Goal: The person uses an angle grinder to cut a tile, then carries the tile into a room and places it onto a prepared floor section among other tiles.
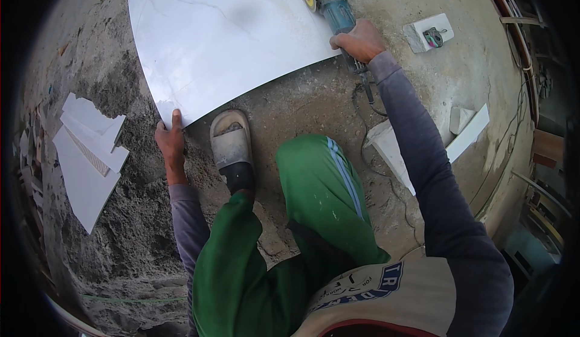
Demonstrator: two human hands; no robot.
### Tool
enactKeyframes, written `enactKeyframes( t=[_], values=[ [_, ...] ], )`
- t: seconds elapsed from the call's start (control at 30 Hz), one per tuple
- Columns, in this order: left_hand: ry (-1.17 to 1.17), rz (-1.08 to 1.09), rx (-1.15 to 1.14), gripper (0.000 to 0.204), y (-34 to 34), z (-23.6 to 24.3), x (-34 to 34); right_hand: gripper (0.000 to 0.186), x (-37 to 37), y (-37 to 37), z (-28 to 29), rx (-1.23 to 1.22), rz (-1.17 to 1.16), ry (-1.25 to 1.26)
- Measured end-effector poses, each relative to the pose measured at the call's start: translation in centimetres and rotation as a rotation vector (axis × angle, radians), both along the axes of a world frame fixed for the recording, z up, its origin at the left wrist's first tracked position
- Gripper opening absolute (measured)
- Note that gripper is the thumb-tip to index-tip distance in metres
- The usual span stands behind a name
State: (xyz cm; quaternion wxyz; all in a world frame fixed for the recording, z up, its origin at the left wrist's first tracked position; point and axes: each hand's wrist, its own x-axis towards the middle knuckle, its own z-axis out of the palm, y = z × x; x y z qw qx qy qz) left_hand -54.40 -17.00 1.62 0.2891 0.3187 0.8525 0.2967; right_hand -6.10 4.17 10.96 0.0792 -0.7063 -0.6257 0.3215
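There is one large white, grey-veined flat slab (223, 35), with one teal-and-black angle grinder (339, 17) at its right end and two bare hands: one left hand (171, 144) at its near left corner, one right hand (362, 40) beside its near right corner. Right of the slab lies one white block (417, 35) bearing one small black-and-green tool (432, 37); left of it, at least three overlapping broken white flat pieces (87, 183). Near its lower edge is one grey open-toed sandal (232, 144).
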Motion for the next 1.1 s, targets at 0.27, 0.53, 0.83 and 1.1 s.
enactKeyframes(
  t=[0.27, 0.53, 0.83, 1.1],
  values=[
    [0.026, -0.02, 0.022, 0.064, 0.0, -0.3, -0.1, 0.048, -0.2, 0.0, 0.0, 0.009, -0.005, -0.015],
    [0.029, -0.022, 0.017, 0.063, 0.0, -0.2, -0.1, 0.054, -0.9, 0.7, 1.4, -0.104, 0.011, -0.072],
    [0.011, -0.003, 0.0, 0.06, 0.2, 0.6, 0.5, 0.051, -0.7, 0.9, 0.6, -0.012, 0.051, -0.037],
    [0.032, 0.003, -0.009, 0.063, 0.2, 0.9, 0.7, 0.046, -0.3, -0.4, 1.6, -0.07, 0.04, -0.074]
  ],
)
